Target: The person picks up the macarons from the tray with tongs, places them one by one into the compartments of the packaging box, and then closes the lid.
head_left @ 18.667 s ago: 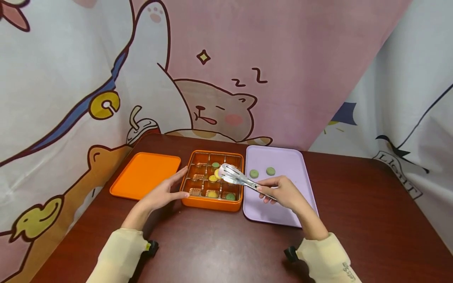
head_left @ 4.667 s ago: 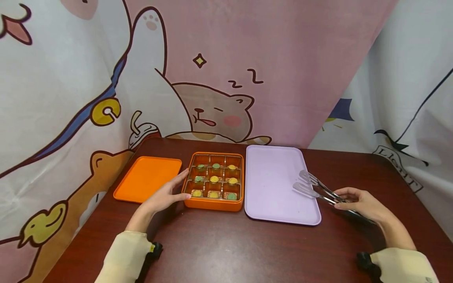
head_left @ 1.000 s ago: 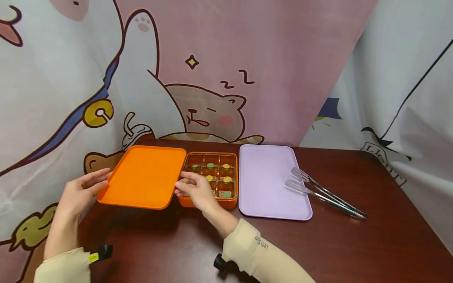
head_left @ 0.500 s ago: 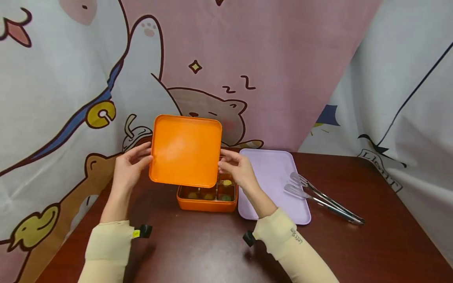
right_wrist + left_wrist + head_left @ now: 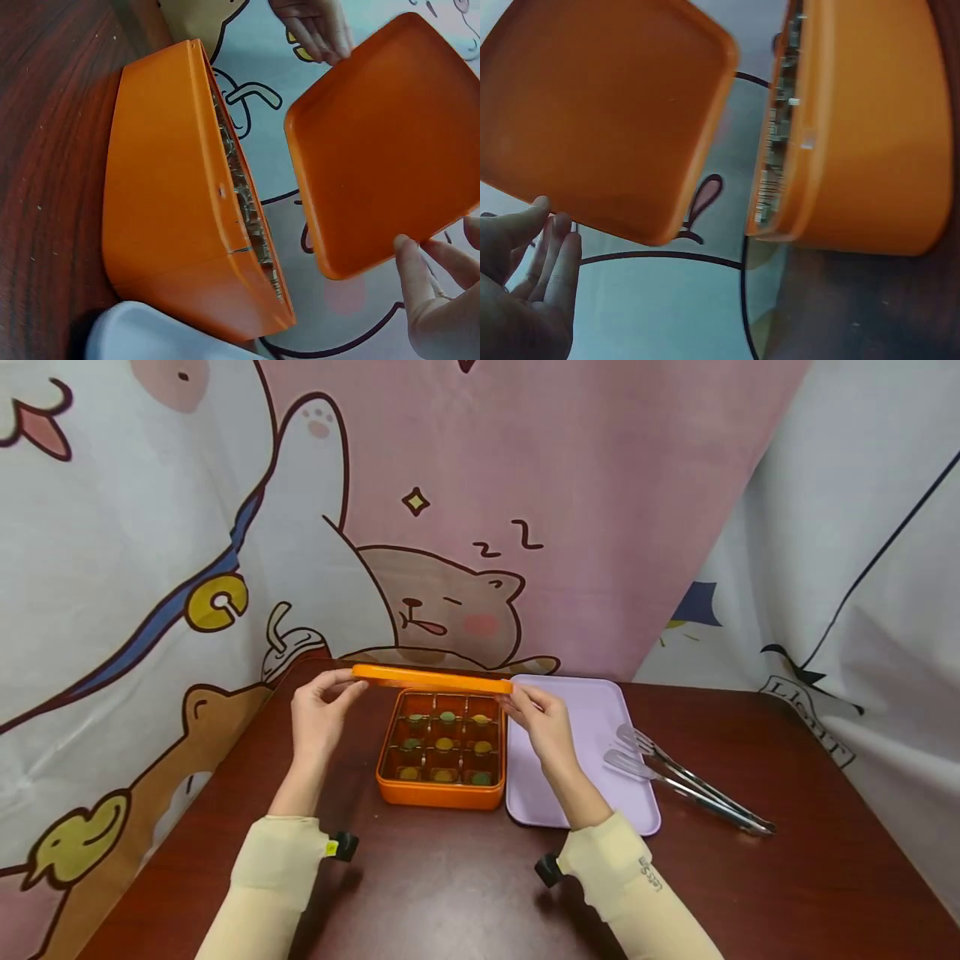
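Both hands hold orange lid point(image 5: 432, 678) edges above box point(image 5: 441, 794)

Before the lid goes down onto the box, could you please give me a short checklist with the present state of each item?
1. Lid held at both ends: left hand and right hand each grip an edge. Ok.
2. Lid level: seen edge-on, roughly flat. Ok.
3. Lid lined up over the box: it hangs above the far edge, not centred. Not ok.
4. Sweets seated in all nine compartments. Ok.
5. Tongs out of the way: partly on the purple tray, apart from the box. Ok.
6. Rim free of crumbs: cannot tell.
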A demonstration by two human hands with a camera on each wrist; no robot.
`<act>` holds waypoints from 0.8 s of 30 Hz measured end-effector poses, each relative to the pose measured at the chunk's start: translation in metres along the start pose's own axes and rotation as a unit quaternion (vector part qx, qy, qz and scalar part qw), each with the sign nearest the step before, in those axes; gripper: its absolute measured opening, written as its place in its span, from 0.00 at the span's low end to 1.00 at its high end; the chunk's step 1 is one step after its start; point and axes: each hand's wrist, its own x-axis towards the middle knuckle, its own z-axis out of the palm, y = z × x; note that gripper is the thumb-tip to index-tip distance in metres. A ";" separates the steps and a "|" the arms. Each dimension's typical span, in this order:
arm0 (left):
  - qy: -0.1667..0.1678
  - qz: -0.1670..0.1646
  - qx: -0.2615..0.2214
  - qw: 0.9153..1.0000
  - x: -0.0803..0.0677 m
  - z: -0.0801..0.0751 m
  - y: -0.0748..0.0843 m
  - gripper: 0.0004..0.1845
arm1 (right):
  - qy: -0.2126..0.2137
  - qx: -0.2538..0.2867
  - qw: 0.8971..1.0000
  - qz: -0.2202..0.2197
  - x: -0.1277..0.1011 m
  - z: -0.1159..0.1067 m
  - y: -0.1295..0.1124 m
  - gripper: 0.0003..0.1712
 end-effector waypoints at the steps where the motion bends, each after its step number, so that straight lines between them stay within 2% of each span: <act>1: -0.006 0.001 0.006 1.000 -0.001 0.001 -0.002 0.11 | 0.003 0.000 1.000 0.006 0.000 -0.001 0.002 0.19; 4: -0.030 -0.005 0.019 0.999 -0.005 0.003 -0.009 0.13 | 0.006 -0.008 1.000 0.022 -0.001 -0.004 0.006 0.20; 9: -0.092 -0.044 0.031 0.994 -0.011 0.006 -0.020 0.15 | 0.013 -0.029 0.999 0.036 -0.001 -0.008 0.022 0.20; 15: -0.153 -0.074 0.045 0.984 -0.018 0.007 -0.036 0.21 | 0.021 -0.110 0.993 0.033 -0.005 -0.009 0.042 0.20; 24: -0.180 -0.078 0.092 0.976 -0.031 0.011 -0.049 0.21 | 0.018 -0.190 0.982 -0.002 -0.014 -0.010 0.058 0.21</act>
